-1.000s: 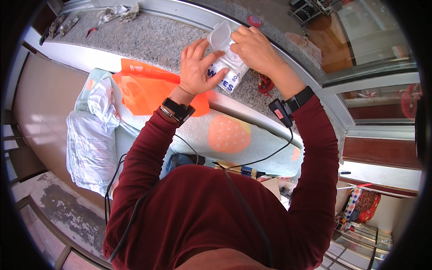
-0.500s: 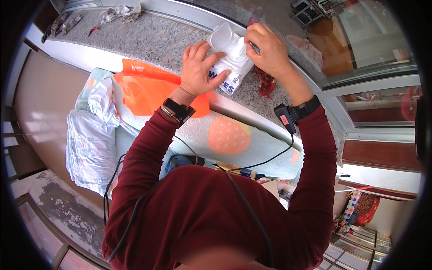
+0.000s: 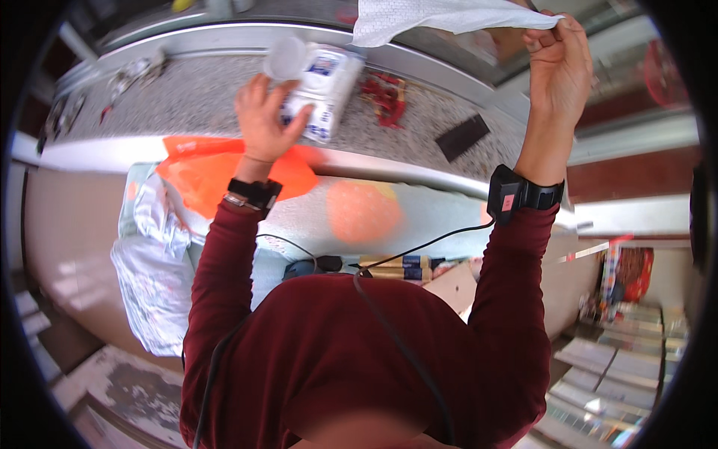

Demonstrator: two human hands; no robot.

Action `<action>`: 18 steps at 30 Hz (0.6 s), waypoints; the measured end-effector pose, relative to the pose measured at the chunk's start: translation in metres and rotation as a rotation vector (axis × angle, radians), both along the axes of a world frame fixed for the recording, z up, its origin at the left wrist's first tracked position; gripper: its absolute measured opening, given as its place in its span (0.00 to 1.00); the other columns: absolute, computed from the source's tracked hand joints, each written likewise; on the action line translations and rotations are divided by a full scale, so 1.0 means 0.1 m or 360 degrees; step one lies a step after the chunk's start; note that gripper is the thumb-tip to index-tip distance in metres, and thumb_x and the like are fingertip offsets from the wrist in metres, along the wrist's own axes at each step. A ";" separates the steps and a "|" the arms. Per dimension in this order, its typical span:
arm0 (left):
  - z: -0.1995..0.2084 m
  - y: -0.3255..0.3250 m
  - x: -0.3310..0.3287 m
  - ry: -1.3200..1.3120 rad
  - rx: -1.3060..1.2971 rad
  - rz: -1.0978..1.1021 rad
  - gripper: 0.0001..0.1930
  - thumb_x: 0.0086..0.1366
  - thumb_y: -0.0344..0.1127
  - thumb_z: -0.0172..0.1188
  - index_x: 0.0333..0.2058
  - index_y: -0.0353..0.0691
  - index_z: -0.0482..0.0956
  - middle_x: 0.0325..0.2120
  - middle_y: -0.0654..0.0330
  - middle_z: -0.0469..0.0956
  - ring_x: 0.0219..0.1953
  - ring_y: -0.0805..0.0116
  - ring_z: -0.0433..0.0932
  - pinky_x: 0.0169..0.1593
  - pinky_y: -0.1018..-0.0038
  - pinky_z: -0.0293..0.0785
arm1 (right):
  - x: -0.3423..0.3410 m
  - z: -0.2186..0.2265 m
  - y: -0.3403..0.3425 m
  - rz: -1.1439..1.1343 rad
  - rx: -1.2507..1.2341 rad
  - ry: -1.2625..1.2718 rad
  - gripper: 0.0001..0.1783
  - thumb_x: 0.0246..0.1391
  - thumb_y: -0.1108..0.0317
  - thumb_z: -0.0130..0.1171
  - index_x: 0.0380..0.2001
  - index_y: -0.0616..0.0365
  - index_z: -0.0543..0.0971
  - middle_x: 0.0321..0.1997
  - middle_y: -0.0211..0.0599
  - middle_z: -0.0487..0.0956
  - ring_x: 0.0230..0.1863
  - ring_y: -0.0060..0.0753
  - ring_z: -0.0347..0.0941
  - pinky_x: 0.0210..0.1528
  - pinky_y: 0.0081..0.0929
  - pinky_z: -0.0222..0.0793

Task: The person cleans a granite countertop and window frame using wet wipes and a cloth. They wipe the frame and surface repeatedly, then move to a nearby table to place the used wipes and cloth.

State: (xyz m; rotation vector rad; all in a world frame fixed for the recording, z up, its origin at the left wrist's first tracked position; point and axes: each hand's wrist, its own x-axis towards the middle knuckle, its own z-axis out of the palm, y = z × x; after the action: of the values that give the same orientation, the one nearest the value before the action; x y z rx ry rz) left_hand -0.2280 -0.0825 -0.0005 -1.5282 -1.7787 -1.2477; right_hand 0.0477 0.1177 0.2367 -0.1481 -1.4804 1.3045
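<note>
White, thin and limp, the textured wet wipe sheet [image 3: 449, 16] hangs stretched above the speckled grey stone counter [image 3: 194, 97], pinched at its right corner between the closed fingers of the right hand [image 3: 557, 71], which is raised high near the window frame. The left hand [image 3: 263, 123] is wrapped around the soft white plastic wipes pack with blue print and an open round lid [image 3: 318, 78], pressing it down on the counter beside an orange plastic bag [image 3: 217, 168]. Such a sheet looks light, floppy and easily torn, so a corner or edge pinch seems the best hold.
</note>
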 end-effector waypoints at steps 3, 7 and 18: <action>-0.02 0.02 -0.01 0.0061 -0.0006 -0.0011 0.21 0.51 0.49 0.66 0.44 0.49 0.79 0.47 0.52 0.70 0.51 0.50 0.67 0.53 0.57 0.60 | 0.71 -0.18 0.19 -0.0318 -0.0045 -0.0225 0.06 0.62 0.72 0.49 0.39 0.61 0.73 0.37 0.40 0.79 0.37 0.33 0.77 0.39 0.30 0.74; -0.04 0.03 -0.02 0.0112 -0.0030 -0.0028 0.21 0.53 0.48 0.65 0.45 0.48 0.79 0.45 0.52 0.72 0.51 0.50 0.69 0.54 0.57 0.60 | 1.65 -0.66 0.42 -0.0550 -0.0056 -0.0478 0.05 0.59 0.73 0.50 0.35 0.60 0.75 0.31 0.32 0.77 0.30 0.26 0.75 0.38 0.26 0.74; -0.10 0.07 0.00 0.0171 -0.0037 0.0006 0.23 0.59 0.47 0.61 0.51 0.43 0.75 0.53 0.47 0.69 0.55 0.50 0.67 0.58 0.58 0.58 | 3.07 -1.99 0.59 -0.1802 0.0192 -0.1829 0.24 0.61 0.49 0.45 0.55 0.47 0.74 0.55 0.50 0.74 0.56 0.48 0.72 0.59 0.37 0.65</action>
State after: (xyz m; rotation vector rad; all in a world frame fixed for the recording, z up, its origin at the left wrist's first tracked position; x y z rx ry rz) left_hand -0.2285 -0.0754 -0.0102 -1.5734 -1.7322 -1.1246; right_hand 0.3550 0.1767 0.0373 -1.5956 -1.8531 0.0947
